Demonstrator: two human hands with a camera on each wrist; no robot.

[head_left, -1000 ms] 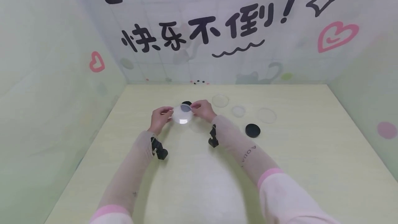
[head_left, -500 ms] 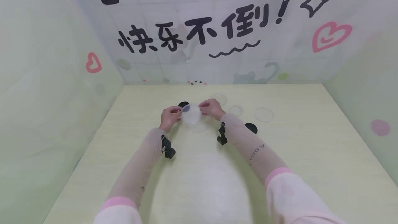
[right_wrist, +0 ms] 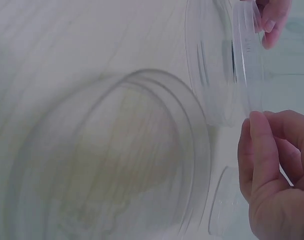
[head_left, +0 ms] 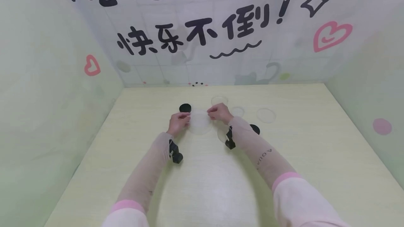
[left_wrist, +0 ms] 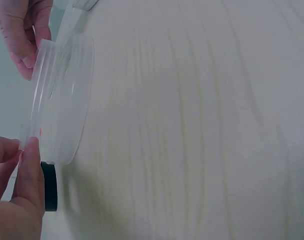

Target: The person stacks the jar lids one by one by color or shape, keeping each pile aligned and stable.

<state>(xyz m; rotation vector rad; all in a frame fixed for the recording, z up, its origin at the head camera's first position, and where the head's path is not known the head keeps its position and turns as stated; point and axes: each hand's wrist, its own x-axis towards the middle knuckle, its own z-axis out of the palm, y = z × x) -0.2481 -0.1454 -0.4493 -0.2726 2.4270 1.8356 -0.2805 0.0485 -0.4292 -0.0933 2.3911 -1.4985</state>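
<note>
My left hand and right hand pinch opposite edges of a translucent round lid. The lid sits level, close over a clear, shallow round container, overlapping its rim area in the head view. In the left wrist view, my left thumb and fingertips grip the lid's near edge. Thumb and forefinger of the right hand meet at the lid's edge in the right wrist view. A black round disc lies just beyond my left hand.
Another clear round container stands by my right wrist. Farther right are clear round pieces, one at the back, a small one and a wider one. A second black disc is partly behind my right sleeve.
Both hands have carried the lid rightward and lower, off the black disc and over the clear container. The lid has gone from tilted to nearly level. The head view has shifted slightly.
</note>
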